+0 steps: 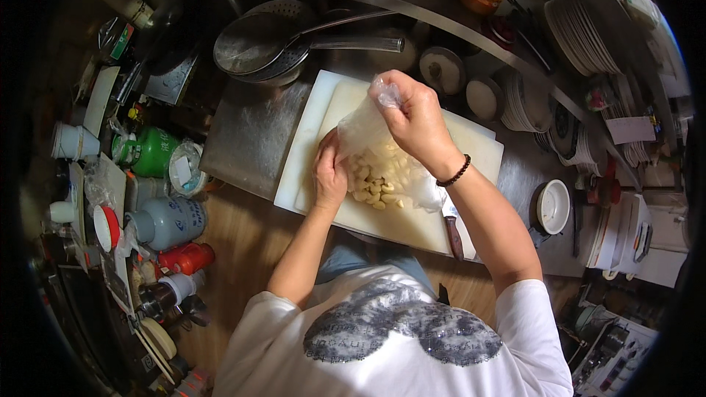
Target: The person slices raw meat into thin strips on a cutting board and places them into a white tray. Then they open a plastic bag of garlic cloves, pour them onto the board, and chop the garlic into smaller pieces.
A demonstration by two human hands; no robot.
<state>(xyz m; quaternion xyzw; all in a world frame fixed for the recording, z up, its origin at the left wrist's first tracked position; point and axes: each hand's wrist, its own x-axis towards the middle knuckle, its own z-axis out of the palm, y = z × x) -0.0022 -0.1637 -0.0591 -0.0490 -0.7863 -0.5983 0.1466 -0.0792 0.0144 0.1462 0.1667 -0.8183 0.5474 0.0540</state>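
Note:
My right hand point(411, 116), with a dark beaded bracelet at the wrist, grips the gathered top of a clear plastic bag point(358, 124) above a pale cutting board point(364, 226). Peeled garlic cloves point(377, 190) lie in a pile on the board under and beside the bag; how many are inside it I cannot tell. My left hand point(331, 171) is at the left side of the bag and pile, its fingers curled and partly hidden by the plastic. A knife with a brown handle point(454, 237) rests at the board's right front, its blade partly covered by my right arm.
Metal strainers point(253, 44) stand behind the board at the left. Seasoning bowls point(441, 69) and stacked plates point(524, 99) sit under a steel shelf point(441, 14). A white bowl point(553, 207) is on the steel counter point(248, 138) at the right. Gas cylinders point(171, 223) stand at the left.

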